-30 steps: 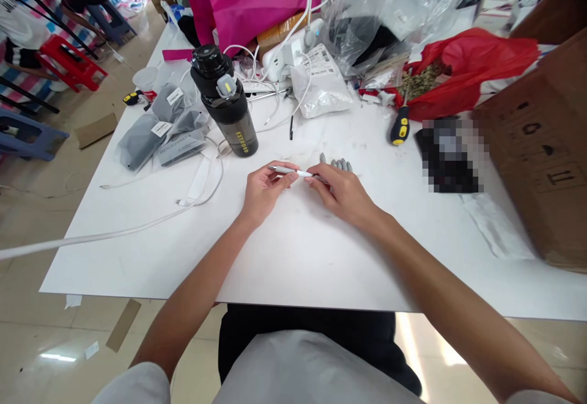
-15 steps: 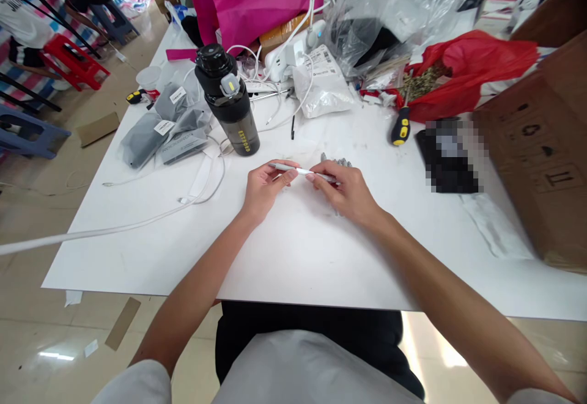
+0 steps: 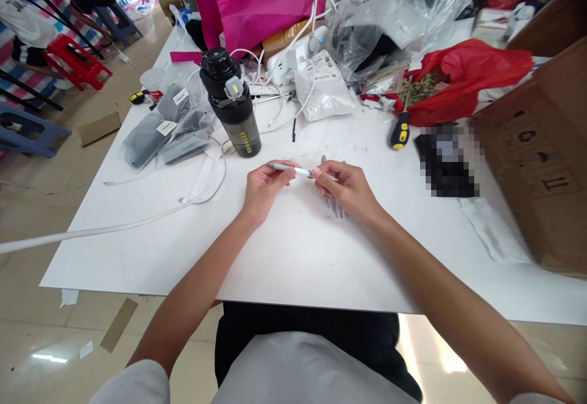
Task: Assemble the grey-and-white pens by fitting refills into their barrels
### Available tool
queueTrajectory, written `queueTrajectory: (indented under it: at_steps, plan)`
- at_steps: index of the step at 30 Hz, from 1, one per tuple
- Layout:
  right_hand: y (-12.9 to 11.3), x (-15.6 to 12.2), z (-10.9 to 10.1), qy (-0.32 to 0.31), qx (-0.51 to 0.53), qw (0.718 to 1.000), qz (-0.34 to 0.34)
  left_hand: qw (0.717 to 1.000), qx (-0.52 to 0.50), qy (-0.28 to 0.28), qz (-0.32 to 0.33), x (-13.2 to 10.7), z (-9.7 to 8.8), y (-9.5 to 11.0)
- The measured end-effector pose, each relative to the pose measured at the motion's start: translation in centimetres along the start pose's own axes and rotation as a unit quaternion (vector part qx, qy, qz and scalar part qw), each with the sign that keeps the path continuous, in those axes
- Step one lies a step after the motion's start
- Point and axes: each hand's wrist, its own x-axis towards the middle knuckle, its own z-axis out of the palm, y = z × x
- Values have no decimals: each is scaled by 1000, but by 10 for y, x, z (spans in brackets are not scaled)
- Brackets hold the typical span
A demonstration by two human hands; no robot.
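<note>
A white and grey pen (image 3: pixel 301 172) is held level above the white table (image 3: pixel 284 257). My left hand (image 3: pixel 266 187) is closed round its grey end, thumb on top. At the pen's other end, my right hand (image 3: pixel 346 187) pinches the tip between thumb and forefinger; the fingers partly hide what they grip. Several grey pens (image 3: pixel 338 208) lie on the table under and behind my right hand, mostly covered by it. A thin black stick-like piece (image 3: pixel 294 129) rests beyond the hands.
A black bottle (image 3: pixel 233 110) stands behind my left hand, near grey pouches (image 3: pixel 147 138) and white cables (image 3: pixel 215 190). A screwdriver (image 3: pixel 400 130), red plastic bag (image 3: pixel 472 74) and carton (image 3: pixel 536 153) are on the right. A power strip (image 3: pixel 287 65) and bubble-wrap parcel (image 3: pixel 323 89) lie behind.
My right thumb and fingers have shifted slightly at the pen's right end, and more of the grey pens beneath shows. The left hand keeps its hold.
</note>
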Motion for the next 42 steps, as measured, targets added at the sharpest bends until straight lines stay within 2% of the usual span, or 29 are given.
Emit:
queueTrajectory:
  at_steps: [4, 10, 14, 16, 22, 26, 31, 34, 36, 39, 42]
  plan:
    - [0, 0, 3, 20, 68, 997, -18, 1000, -7, 18, -8, -1, 0, 1]
    - [3, 6, 2, 29, 147, 988, 26, 999, 29, -11, 18, -4, 1, 3]
    - [4, 15, -5, 108, 153, 982, -9, 999, 21, -35, 15, -5, 2, 3]
    - [4, 20, -12, 128, 151, 980, -16, 1000, 1, -31, 5, -4, 1, 3]
    - [0, 25, -29, 101, 184, 977, -32, 998, -45, 28, -26, 1, -2, 5]
    - [-1, 21, -39, 83, 234, 969, 4, 998, -54, 30, -33, 1, -1, 7]
    - [3, 15, -49, 91, 382, 917, 76, 997, -69, 19, -36, -1, 1, 8]
    - [6, 13, -51, 83, 456, 883, 76, 995, -88, 17, -43, -3, 2, 8]
    - [7, 12, -51, 73, 480, 872, 70, 995, -92, 14, -46, -3, 2, 9]
    - [7, 11, -51, 53, 489, 868, 67, 995, -85, 9, -44, -3, 2, 9]
    - [8, 11, -53, 44, 470, 879, 69, 996, -74, 6, -41, -3, 2, 8]
